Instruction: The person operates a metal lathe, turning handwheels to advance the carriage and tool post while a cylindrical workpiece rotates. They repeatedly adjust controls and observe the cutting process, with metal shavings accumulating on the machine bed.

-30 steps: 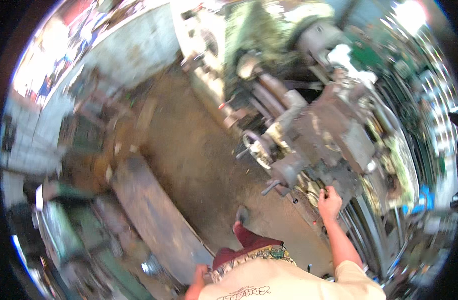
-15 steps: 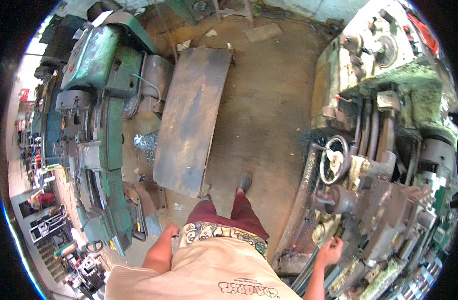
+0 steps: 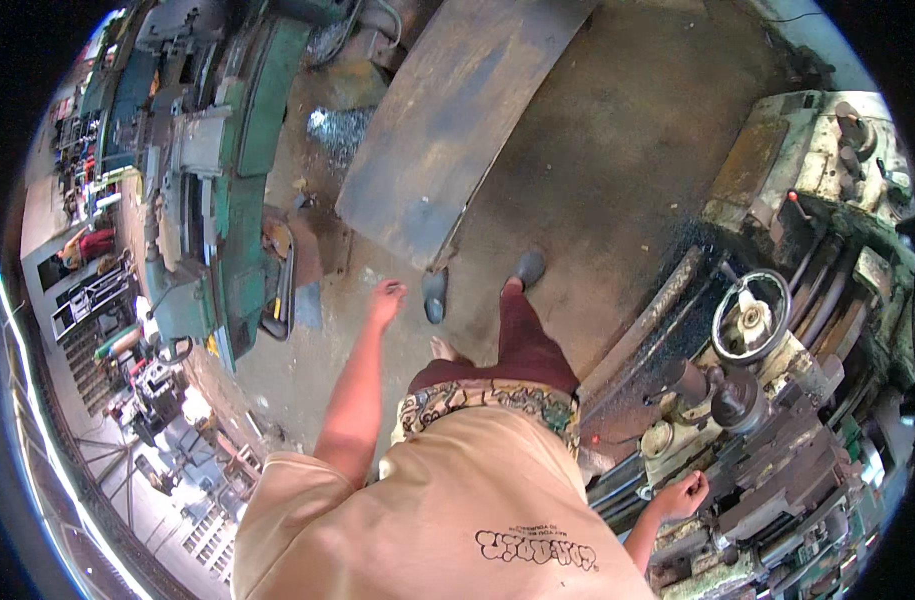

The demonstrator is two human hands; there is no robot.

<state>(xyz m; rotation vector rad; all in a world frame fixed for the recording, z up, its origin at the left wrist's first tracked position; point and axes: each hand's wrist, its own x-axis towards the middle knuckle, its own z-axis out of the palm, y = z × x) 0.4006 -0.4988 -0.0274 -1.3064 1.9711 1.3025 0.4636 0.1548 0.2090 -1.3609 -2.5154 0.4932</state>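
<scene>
My left hand (image 3: pixel 387 298) hangs over the floor beside a dark grey clog (image 3: pixel 434 296), its fingers loosely bent and a little apart, with nothing seen in them. My right hand (image 3: pixel 683 495) is beside the carriage of a worn metal lathe (image 3: pixel 767 450), with its fingers curled in; anything inside them is hidden. Whether it touches the machine I cannot tell. A spoked handwheel (image 3: pixel 750 316) with a shiny rim stands farther along that lathe. My bare left foot (image 3: pixel 444 349) is out of the clog, while the other clog (image 3: pixel 527 268) is on my right foot.
A long stained board (image 3: pixel 437 130) lies ahead, its near corner by the loose clog. At the left stands a green lathe (image 3: pixel 252 190), with metal shavings (image 3: pixel 337 130) on the floor beside it. A red-tipped lever (image 3: pixel 797 205) sticks out at the far right.
My left hand has swung forward and away from my side. My left foot has come out of its clog. The view has shifted; my right hand stays beside the right lathe, fingers curled.
</scene>
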